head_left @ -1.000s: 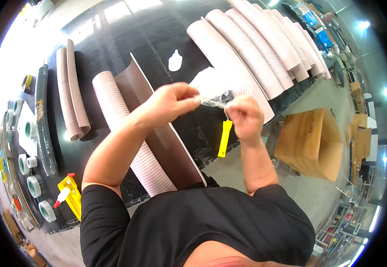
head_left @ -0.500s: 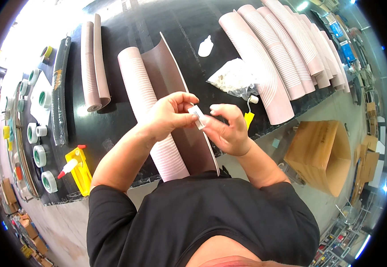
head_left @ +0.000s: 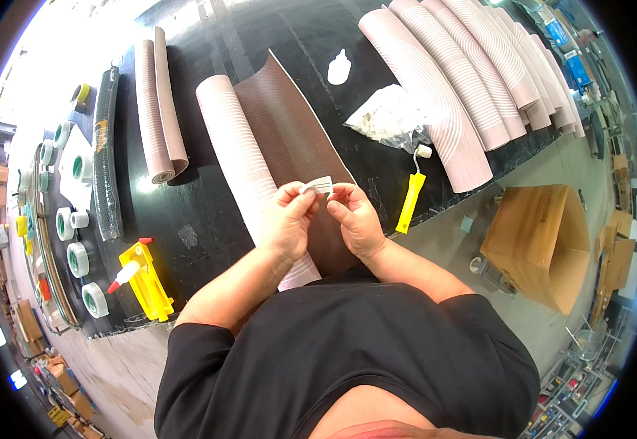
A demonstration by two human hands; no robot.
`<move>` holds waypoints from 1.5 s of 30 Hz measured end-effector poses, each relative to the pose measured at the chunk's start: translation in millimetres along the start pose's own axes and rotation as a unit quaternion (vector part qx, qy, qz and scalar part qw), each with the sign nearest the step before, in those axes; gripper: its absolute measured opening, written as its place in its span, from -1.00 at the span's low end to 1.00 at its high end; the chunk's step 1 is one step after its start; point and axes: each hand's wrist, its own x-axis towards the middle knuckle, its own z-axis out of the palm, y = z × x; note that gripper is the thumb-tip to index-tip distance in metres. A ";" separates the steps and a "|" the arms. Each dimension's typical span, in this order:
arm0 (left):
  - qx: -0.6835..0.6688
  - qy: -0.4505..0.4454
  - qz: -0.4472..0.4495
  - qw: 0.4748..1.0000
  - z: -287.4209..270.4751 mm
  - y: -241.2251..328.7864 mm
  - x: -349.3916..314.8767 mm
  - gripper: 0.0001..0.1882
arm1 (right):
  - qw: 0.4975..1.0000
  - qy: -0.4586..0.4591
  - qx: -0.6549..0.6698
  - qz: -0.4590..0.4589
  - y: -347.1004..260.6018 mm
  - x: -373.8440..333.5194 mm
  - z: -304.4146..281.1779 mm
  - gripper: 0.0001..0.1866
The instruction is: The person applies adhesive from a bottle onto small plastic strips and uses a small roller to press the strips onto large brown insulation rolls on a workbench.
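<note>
A small white label (head_left: 320, 184) is stretched between my two hands, over the brown underside of a mat. My left hand (head_left: 288, 219) pinches its left end between thumb and fingers. At the other end, my right hand (head_left: 357, 222) grips the label's right edge with thumb and forefinger. Beneath them lies a pink-and-white striped mat (head_left: 234, 150), partly rolled, its brown inner face (head_left: 285, 121) showing along the right side. Whatever is printed on the label is too small to make out.
Right of the mat are a white bottle (head_left: 339, 67), a plastic bag of white pieces (head_left: 388, 117), a yellow-handled roller (head_left: 410, 203) and several rolled mats (head_left: 436, 110). Tape rolls (head_left: 77, 260) and a yellow tool (head_left: 146, 282) lie left. A cardboard box (head_left: 527, 238) stands beyond the table edge.
Both hands have drawn slightly lower. My right fingers, loosely spread before, are now closed on the label's right end, and the label has turned from upright to nearly level.
</note>
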 end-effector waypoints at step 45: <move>0.522 -0.020 0.008 0.853 12.1 19.8 143.4 -0.76 | 0.710 0.073 -0.591 -0.376 -0.7 57.0 -50.3 -0.70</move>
